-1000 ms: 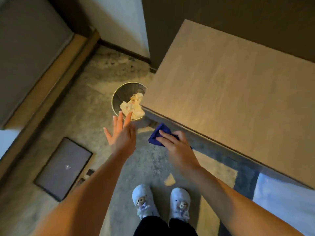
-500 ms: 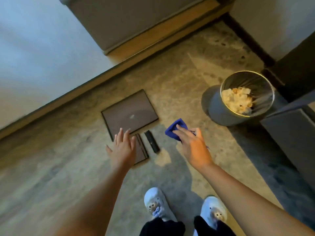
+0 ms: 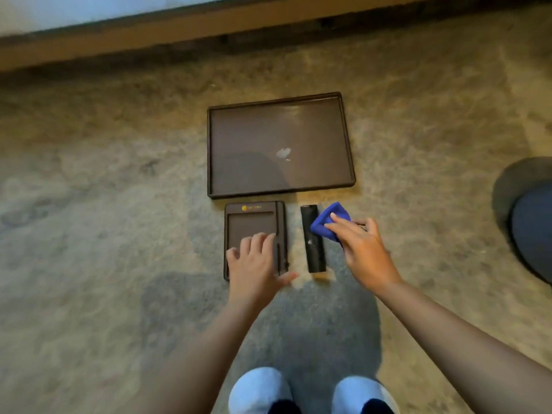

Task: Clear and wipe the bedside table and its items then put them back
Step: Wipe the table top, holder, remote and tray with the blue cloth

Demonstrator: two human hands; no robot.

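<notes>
Both bare forearms reached forward and down, with two pale shoes (image 3: 260, 389) at the bottom of the view. The left hand (image 3: 254, 264) lay palm down, fingers (image 3: 259, 240) spread and thumb out to the right. The right hand (image 3: 363, 249) was angled leftward, its fingertips (image 3: 331, 225) pinched closed around a bundle of blue cloth (image 3: 330, 221).

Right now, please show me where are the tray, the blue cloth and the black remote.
tray (image 3: 346, 138): head view, on its right rim.
blue cloth (image 3: 330, 221): head view, on the bunched fabric beyond the fingertips.
black remote (image 3: 316, 258): head view, on its lower body.
</notes>
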